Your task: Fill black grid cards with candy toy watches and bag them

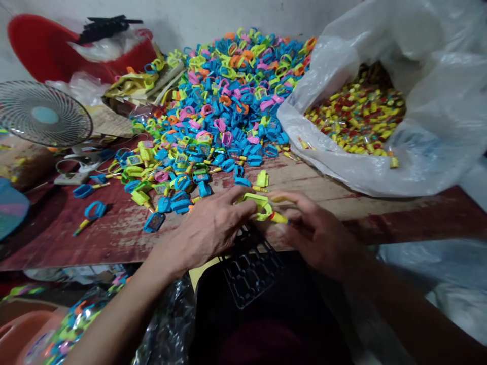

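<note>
Lime-green plastic meets the left hand [215,220], whose fingers grasp a toy band [263,204] over the counter [125,239]. From the band, a yellow-and-red tube [279,218] slants rightward and slightly down toward the nearer right hand [321,230], curled, its grip on the tip unclear.

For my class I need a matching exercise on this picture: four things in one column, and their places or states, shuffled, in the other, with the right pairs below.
Things
1. Lime-green ring piece
2. Fan
3. White plastic bag
4. Black plastic tray

Places or states
A. Open at the right, with small red and yellow pieces inside
B. Below the hands, partly hidden by the left hand
C. At the far left, with a round grille
D. Held in the left hand's fingers

Right pairs: 1-D, 2-C, 3-A, 4-B
</note>
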{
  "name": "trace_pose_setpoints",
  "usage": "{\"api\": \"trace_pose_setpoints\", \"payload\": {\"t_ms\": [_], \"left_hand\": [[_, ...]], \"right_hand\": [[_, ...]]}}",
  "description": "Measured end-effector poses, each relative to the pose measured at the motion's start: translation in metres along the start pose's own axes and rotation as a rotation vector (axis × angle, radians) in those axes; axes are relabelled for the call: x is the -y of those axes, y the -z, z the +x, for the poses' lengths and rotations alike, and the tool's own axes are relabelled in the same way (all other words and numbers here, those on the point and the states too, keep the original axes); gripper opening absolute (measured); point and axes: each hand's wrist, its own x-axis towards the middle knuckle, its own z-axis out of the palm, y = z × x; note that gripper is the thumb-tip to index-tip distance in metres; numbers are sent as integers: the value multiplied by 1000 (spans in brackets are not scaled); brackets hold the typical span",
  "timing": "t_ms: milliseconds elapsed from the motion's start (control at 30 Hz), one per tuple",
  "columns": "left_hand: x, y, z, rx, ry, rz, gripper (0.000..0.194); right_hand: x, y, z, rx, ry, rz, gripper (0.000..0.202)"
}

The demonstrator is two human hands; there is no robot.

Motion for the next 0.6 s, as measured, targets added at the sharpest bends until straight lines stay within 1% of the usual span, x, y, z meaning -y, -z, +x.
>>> {"api": "trace_pose_setpoints", "payload": {"t_ms": [67, 133, 200, 267, 300, 367, 433, 467, 500, 533, 567, 600], "left_hand": [[1, 6, 3, 13, -59, 125, 25], [2, 10, 6, 48, -109, 211, 28], [4, 11, 10, 71, -153, 254, 27], [6, 9, 12, 66, -191, 270, 24], [6, 7, 12, 57, -206, 270, 23], [8, 5, 9, 21, -213, 250, 24], [10, 5, 2, -66, -190, 192, 29], [11, 6, -3, -142, -163, 137, 31], [13, 7, -8, -234, -108, 72, 34], [15, 8, -14, -324, -29, 2, 34], [19, 8, -20, -390, 61, -65, 35], [24, 7, -25, -420, 149, -119, 36]], "right_hand": [[-4, 4, -4, -40, -106, 16, 44], [-7, 4, -4, -40, -132, -21, 45], [-10, 1, 0, 21, -93, -97, 35], [-11, -4, 7, 121, -54, -184, 19], [-13, -7, 10, 160, -35, -226, 18], [-18, -15, 18, 175, 29, -291, 22], [-27, -23, 25, 125, 126, -310, 21], [-33, -28, 28, 87, 156, -302, 19], [-40, -33, 31, 48, 151, -287, 18], [-48, -37, 33, 9, 111, -265, 17], [-55, -42, 34, -24, 47, -240, 17], [-62, -47, 36, -55, -26, -215, 18]]}}
